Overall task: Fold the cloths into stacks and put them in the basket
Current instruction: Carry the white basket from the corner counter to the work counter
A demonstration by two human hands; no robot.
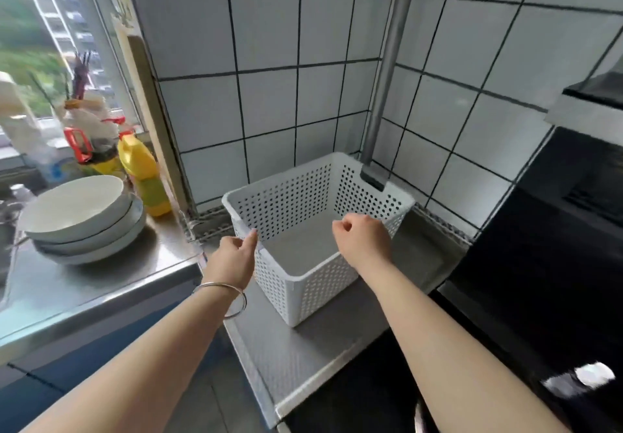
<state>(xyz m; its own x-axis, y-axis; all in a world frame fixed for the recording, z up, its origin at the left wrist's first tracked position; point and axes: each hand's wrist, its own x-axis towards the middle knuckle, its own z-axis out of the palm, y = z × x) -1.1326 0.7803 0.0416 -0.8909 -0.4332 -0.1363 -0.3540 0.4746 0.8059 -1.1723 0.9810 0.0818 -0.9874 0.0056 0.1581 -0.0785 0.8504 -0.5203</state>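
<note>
Bright daylight from window (50,45) at left; glare on steel counter (84,284); edges blurred, wide-angle bending.

Head view, looking down, close over basket (305,284).

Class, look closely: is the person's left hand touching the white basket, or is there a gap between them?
Touching. The head view shows the left hand with its thumb laid against the near-left rim of the white basket, no gap visible.
</note>
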